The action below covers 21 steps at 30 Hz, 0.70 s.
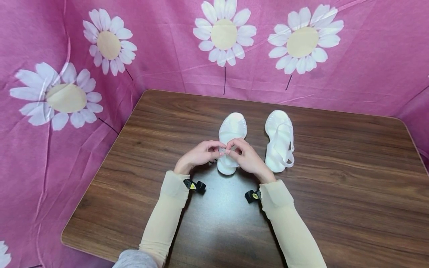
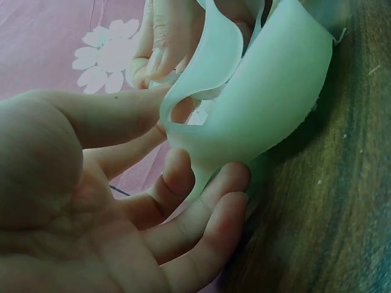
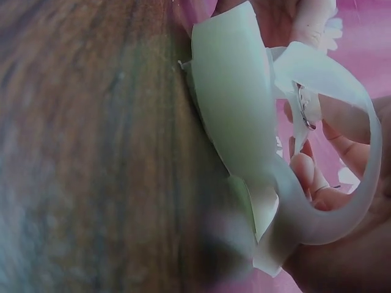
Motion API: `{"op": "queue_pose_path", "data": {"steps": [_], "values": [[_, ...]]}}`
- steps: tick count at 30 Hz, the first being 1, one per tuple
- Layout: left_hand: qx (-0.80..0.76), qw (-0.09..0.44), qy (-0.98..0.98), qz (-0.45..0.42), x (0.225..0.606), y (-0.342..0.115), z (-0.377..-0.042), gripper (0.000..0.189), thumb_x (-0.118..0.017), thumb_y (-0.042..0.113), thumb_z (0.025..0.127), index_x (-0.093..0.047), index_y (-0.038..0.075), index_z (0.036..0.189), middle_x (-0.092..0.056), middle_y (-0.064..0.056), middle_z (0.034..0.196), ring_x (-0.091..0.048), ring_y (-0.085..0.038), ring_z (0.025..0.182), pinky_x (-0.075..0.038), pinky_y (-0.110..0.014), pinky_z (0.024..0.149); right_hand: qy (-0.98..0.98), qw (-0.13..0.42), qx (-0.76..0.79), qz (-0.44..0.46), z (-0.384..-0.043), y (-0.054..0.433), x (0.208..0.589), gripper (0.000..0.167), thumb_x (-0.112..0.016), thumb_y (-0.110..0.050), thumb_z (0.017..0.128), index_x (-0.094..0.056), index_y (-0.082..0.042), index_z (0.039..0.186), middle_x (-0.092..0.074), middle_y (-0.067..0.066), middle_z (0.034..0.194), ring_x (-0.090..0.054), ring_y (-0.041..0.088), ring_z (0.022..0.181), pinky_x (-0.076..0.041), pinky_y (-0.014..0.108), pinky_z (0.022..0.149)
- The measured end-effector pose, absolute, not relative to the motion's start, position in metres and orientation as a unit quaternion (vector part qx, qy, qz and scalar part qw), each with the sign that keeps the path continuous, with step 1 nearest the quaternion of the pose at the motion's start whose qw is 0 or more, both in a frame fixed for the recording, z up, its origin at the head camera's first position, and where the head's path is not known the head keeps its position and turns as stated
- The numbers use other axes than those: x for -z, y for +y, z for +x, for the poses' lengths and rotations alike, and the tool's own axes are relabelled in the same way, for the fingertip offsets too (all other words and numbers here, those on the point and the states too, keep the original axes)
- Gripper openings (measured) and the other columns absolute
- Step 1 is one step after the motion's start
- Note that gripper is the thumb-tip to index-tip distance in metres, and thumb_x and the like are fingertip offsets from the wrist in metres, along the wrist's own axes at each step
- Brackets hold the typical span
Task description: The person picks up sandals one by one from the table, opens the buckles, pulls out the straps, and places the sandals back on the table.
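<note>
A white sandal stands on the table, its toe pointing away from me. At its ankle strap, my left hand and right hand meet, fingertips close together. In the left wrist view, my left hand pinches the translucent strap near its end, other fingers curled beneath. The right hand's fingers grip from the far side. A small metal buckle shows on the strap in the right wrist view, beside the sandal's heel. Fingertips partly hide the strap end.
A matching white sandal stands to the right, its strap looped at the heel side. Both sit on a brown wood-grain table. Pink cloth with daisies hangs behind and to the left. Black wrist cameras are strapped on both sleeves.
</note>
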State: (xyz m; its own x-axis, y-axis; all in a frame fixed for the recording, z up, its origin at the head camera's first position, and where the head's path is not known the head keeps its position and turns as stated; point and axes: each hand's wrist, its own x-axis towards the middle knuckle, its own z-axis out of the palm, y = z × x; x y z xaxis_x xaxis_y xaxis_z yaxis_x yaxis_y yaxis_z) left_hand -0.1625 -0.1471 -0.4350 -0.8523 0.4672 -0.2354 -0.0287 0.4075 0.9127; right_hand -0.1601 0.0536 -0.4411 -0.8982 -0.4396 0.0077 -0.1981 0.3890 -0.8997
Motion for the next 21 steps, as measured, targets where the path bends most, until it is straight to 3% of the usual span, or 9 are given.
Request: {"op": "queue_pose_path", "data": {"steps": [10, 21], "values": [[-0.524, 0.234, 0.811, 0.114, 0.4353, -0.1458, -0.1622, 0.027, -0.062, 0.02, 0.094, -0.068, 0.01, 0.118, -0.051, 0.001, 0.078, -0.051, -0.019, 0.068, -0.047, -0.027, 0.062, 0.851, 0.061, 0.479, -0.207, -0.16, 0.0507, 0.445, 0.008, -0.069, -0.019, 0.088, -0.066, -0.011, 0.09, -0.058, 0.008, 0.094, -0.049, 0.018, 0.075, -0.039, 0.03, 0.071], [-0.518, 0.237, 0.811, 0.132, 0.4348, -0.1468, -0.1626, 0.026, -0.063, 0.019, 0.093, -0.068, 0.01, 0.117, -0.052, 0.001, 0.076, -0.051, -0.02, 0.067, -0.044, -0.024, 0.059, 0.873, 0.081, 0.433, -0.21, -0.1555, 0.0501, 0.4397, 0.008, -0.064, -0.023, 0.092, -0.061, -0.016, 0.092, -0.053, 0.009, 0.096, -0.046, 0.02, 0.079, -0.036, 0.032, 0.071]]}}
